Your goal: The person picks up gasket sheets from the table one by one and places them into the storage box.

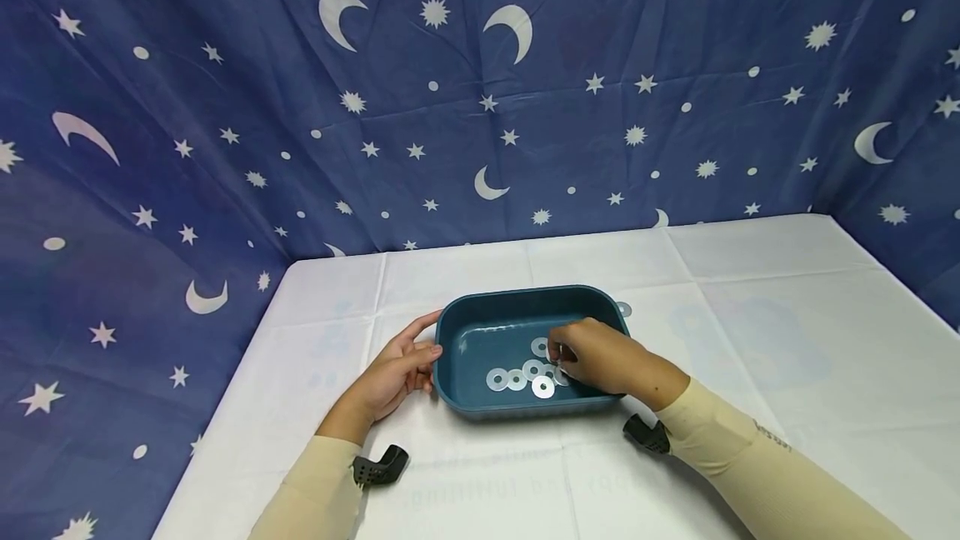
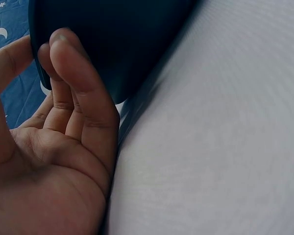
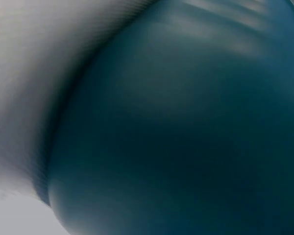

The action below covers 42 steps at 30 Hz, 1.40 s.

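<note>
A dark teal rectangular tub (image 1: 480, 348) stands on the white-covered table. My left hand (image 1: 390, 375) holds its left end, with the thumb at the rim and the other fingers against the outer wall (image 2: 112, 44). Several flat metal washers (image 1: 543, 387) lie on the tub's floor, right of the middle, some overlapping. My right hand (image 1: 596, 355) reaches over the right side into the tub, fingers bent down among the washers. Its fingertips are partly hidden, so whether they pinch a washer does not show. The tub's outer wall (image 3: 176, 122) fills most of the right wrist view, blurred.
One more washer (image 1: 624, 308) lies on the table just behind the tub's right back corner. The white tablecloth (image 1: 787, 340) has fold creases. A blue curtain (image 1: 465, 107) with moons and stars hangs behind and at both sides.
</note>
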Available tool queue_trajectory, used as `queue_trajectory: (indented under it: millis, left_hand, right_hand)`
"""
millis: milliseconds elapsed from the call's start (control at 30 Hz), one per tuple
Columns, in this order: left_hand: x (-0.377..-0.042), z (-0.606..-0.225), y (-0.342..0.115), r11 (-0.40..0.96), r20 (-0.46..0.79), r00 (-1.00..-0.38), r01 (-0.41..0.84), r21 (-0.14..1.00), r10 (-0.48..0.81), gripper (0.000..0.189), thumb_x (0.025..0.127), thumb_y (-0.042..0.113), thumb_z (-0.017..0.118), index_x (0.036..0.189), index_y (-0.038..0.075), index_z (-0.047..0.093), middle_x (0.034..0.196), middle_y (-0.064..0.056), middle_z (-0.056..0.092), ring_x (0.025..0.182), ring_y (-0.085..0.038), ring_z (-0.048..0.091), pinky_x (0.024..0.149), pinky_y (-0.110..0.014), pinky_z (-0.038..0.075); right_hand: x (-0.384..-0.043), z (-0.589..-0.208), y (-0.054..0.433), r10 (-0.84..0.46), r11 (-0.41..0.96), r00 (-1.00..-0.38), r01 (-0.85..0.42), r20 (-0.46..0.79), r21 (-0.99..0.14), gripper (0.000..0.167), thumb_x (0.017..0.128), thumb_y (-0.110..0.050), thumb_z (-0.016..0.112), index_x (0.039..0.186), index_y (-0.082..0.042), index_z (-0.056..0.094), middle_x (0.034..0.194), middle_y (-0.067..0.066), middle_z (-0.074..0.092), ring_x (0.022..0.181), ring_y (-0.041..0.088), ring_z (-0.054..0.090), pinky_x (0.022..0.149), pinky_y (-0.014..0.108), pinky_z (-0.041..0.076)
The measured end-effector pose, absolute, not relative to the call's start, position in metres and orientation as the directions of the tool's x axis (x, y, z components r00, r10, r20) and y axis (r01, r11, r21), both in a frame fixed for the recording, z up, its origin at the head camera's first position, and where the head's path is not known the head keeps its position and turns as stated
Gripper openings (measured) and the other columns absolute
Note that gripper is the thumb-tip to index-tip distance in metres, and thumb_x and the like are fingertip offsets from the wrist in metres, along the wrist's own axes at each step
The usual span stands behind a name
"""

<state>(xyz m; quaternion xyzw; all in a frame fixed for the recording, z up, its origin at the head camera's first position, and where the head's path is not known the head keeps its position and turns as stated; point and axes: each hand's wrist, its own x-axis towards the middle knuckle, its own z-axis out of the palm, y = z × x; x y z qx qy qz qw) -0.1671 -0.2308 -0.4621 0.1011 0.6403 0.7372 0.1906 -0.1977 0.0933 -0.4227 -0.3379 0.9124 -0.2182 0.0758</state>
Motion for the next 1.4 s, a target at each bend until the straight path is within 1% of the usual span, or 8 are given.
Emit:
queue_trajectory:
  millis: [167,433,600,700,833,1000,1233,1400]
  left_hand:
    - [-0.167,-0.465,-0.229,-0.1,-0.108,-0.904,-0.163,0.982,0.413,0.068,0.101,0.012,0.055,0.159,0.016,0.02,0.083,0.004,0.064,0.062,-0.008,0.061,0.056,-0.02,0.052]
    - [-0.167,-0.463,-0.231,-0.103,-0.089,-0.906,-0.143,0.984,0.414,0.067,0.101,0.011,0.054,0.159,0.014,0.019,0.086,0.003,0.064,0.062,-0.007,0.061,0.056,-0.021,0.052]
    - [-0.167,-0.46,-0.231,-0.097,-0.087,-0.904,-0.14,0.985,0.418,0.068,0.101,0.013,0.054,0.159,0.014,0.019,0.086,0.003,0.065,0.062,-0.008,0.062,0.056,-0.021,0.052]
    - [-0.168,-0.459,-0.231,-0.094,-0.09,-0.904,-0.142,0.985,0.418,0.069,0.101,0.014,0.055,0.159,0.015,0.018,0.086,0.003,0.065,0.062,-0.008,0.062,0.056,-0.021,0.053]
    - [-0.167,-0.461,-0.231,-0.092,-0.098,-0.905,-0.149,0.985,0.414,0.07,0.101,0.015,0.056,0.159,0.015,0.018,0.087,0.003,0.065,0.062,-0.008,0.061,0.057,-0.021,0.052]
    - [-0.166,-0.461,-0.231,-0.091,-0.101,-0.904,-0.151,0.984,0.415,0.069,0.101,0.014,0.055,0.159,0.016,0.018,0.091,0.001,0.065,0.063,-0.008,0.06,0.057,-0.021,0.051]
    - [-0.166,-0.462,-0.232,-0.089,-0.09,-0.902,-0.14,0.986,0.423,0.068,0.102,0.014,0.054,0.16,0.015,0.017,0.091,0.002,0.065,0.063,-0.008,0.06,0.057,-0.021,0.052]
    - [-0.167,-0.462,-0.231,-0.092,-0.09,-0.901,-0.141,0.986,0.424,0.068,0.102,0.014,0.053,0.159,0.015,0.018,0.092,0.001,0.065,0.063,-0.008,0.06,0.057,-0.021,0.052]
  right_hand:
    - [-0.197,-0.425,0.1,-0.673,0.607,-0.736,-0.608,0.075,-0.512,0.008,0.087,-0.006,0.074,0.091,-0.01,0.069,0.075,-0.007,0.059,0.068,0.005,0.05,0.06,0.019,0.046]
    - [-0.2,-0.418,0.104,-0.692,0.499,-0.709,-0.609,0.14,-0.616,0.007,0.09,-0.008,0.071,0.096,-0.007,0.07,0.079,-0.007,0.063,0.068,0.002,0.054,0.061,0.02,0.05]
    - [-0.198,-0.407,0.108,-0.682,0.455,-0.712,-0.591,0.165,-0.666,0.005,0.092,-0.008,0.069,0.097,-0.008,0.069,0.077,-0.008,0.061,0.069,0.004,0.053,0.06,0.021,0.049]
    - [-0.198,-0.4,0.114,-0.655,0.455,-0.73,-0.589,0.197,-0.668,0.006,0.092,-0.008,0.07,0.096,-0.012,0.069,0.078,-0.008,0.06,0.07,0.006,0.053,0.061,0.021,0.049]
    - [-0.204,-0.395,0.124,-0.569,0.502,-0.789,-0.558,0.234,-0.66,0.008,0.091,-0.007,0.07,0.095,-0.014,0.068,0.077,-0.006,0.058,0.068,0.01,0.053,0.06,0.022,0.047]
    - [-0.214,-0.392,0.141,-0.431,0.6,-0.867,-0.481,0.248,-0.639,0.006,0.092,-0.008,0.067,0.098,-0.008,0.069,0.077,-0.001,0.06,0.069,0.014,0.052,0.06,0.024,0.045]
    - [-0.23,-0.395,0.161,-0.331,0.659,-0.918,-0.391,0.22,-0.642,0.014,0.095,-0.01,0.06,0.105,-0.006,0.069,0.082,0.008,0.065,0.07,0.017,0.055,0.064,0.031,0.046]
    - [-0.242,-0.404,0.175,-0.302,0.677,-0.931,-0.362,0.206,-0.641,0.014,0.093,-0.006,0.061,0.105,-0.004,0.069,0.08,0.008,0.063,0.068,0.018,0.055,0.062,0.03,0.045]
